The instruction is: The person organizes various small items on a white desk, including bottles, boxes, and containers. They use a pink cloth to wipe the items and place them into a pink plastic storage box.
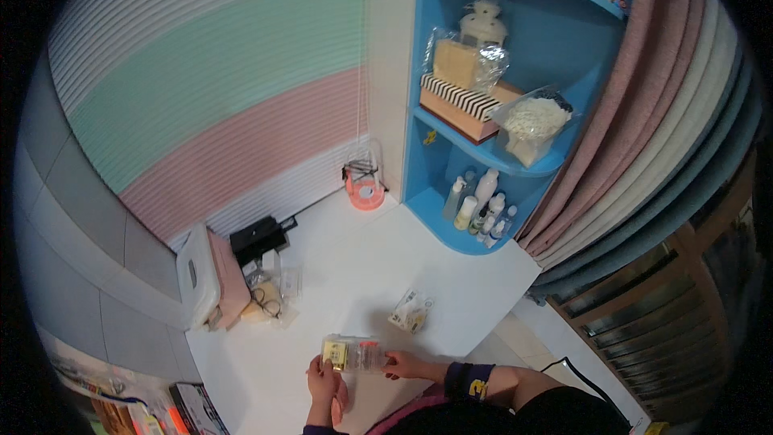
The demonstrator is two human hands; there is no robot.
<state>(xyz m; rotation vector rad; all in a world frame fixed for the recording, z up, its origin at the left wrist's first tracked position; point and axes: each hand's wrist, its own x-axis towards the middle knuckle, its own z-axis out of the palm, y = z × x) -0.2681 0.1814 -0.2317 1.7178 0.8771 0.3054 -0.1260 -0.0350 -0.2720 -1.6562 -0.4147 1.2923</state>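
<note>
Between both hands, close to my body, is a small clear plastic box [368, 357]. A yellow square item [335, 354] shows at its left end, and something orange-pink shows inside toward the right. My left hand [320, 379] grips the left end with closed fingers. My right hand [405, 365] pinches the right end. Something pink and soft [340, 404] hangs beside my left wrist; I cannot make out what it is. A white printed packet [411, 311] lies on the white table [354, 266] just beyond the box.
At the table's left stand a pink-and-white bin [216, 274], a black pouch [258, 239] and small plastic bags [270, 298]. A coral round-based stand [366, 193] is in the far corner. Blue corner shelves [479, 246] hold bottles and boxes. Curtains [636, 113] hang at the right.
</note>
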